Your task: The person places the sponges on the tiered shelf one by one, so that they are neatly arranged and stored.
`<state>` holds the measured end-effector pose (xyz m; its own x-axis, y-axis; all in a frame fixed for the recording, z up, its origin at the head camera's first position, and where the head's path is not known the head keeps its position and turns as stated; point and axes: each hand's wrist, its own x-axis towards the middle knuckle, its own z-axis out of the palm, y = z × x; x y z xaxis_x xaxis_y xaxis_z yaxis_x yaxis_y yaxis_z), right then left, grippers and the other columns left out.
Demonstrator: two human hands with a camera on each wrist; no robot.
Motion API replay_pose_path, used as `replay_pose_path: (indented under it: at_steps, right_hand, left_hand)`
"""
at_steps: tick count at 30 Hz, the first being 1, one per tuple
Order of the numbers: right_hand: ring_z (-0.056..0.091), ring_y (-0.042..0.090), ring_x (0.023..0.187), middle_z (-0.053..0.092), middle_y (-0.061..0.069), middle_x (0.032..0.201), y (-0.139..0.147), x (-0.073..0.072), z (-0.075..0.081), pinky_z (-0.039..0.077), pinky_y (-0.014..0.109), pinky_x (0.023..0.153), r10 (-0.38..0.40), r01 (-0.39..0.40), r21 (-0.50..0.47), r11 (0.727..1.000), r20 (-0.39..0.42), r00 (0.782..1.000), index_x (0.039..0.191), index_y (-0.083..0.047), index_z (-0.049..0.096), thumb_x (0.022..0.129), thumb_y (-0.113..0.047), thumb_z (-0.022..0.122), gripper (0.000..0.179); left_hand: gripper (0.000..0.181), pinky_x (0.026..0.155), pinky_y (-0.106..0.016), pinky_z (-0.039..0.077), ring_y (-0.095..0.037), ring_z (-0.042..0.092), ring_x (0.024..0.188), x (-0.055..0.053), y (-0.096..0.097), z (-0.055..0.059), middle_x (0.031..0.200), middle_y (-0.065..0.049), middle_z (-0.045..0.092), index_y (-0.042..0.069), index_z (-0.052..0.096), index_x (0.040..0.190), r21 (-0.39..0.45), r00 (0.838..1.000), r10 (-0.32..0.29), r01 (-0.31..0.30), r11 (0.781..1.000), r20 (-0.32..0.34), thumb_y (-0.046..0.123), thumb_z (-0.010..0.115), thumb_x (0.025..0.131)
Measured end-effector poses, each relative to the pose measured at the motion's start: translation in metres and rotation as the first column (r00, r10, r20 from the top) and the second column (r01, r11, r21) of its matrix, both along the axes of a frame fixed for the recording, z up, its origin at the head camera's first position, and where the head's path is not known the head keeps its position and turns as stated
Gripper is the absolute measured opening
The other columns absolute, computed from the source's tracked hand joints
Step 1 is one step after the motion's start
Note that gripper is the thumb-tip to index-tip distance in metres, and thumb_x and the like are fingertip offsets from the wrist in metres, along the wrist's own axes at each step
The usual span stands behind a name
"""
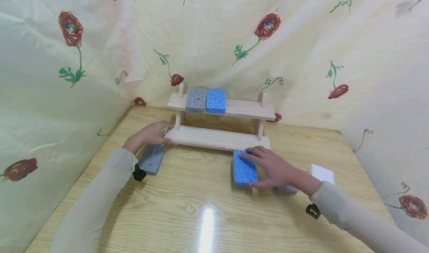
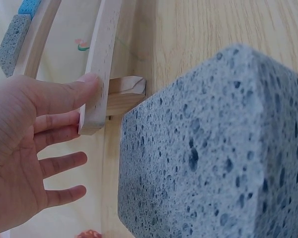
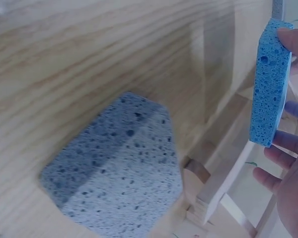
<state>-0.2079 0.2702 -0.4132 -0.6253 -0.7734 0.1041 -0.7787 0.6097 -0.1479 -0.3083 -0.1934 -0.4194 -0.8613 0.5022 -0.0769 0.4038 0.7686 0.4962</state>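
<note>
A two-tier wooden rack stands at the back of the table. My left hand pinches the left end of its lower board, the thumb on one face and fingers behind, as the left wrist view shows. In my right hand is a blue sponge, gripped by its edges between thumb and fingers in front of the rack's right half. On the upper board, a grey sponge and another blue sponge lie side by side, left of the middle.
A grey sponge lies on the table beneath the left wrist. Another grey sponge is partly hidden under the right wrist, with a white block beyond it. Flower-patterned cloth hangs behind and along both sides of the table.
</note>
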Motion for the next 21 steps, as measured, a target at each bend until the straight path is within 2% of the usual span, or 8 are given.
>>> replay_pose_path:
  at_steps: [12,21]
  right_hand:
    - [0.051,0.036,0.133,0.052,0.015,0.147,-0.003,-0.011,0.010,0.051,0.060,0.100,0.024,-0.028,-0.046,0.999,-0.075,0.997,0.153,-0.019,0.046,0.080,-0.064,0.076,0.092]
    - [0.048,0.038,0.136,0.049,0.016,0.150,-0.004,-0.019,0.021,0.049,0.061,0.104,-0.001,-0.003,-0.059,0.998,-0.081,0.997,0.153,-0.020,0.046,0.079,-0.061,0.078,0.091]
  left_hand:
    - [0.066,0.120,-0.060,0.033,-0.047,0.040,0.144,-0.001,0.000,0.000,0.153,-0.028,0.046,-0.007,0.049,0.146,-0.002,1.000,0.003,-0.003,1.000,0.002,0.021,0.076,0.092]
    - [0.065,0.120,-0.059,0.033,-0.047,0.040,0.144,-0.001,-0.001,0.000,0.152,-0.029,0.047,-0.008,0.049,0.146,0.006,1.000,-0.001,0.001,1.000,0.005,0.019,0.075,0.092]
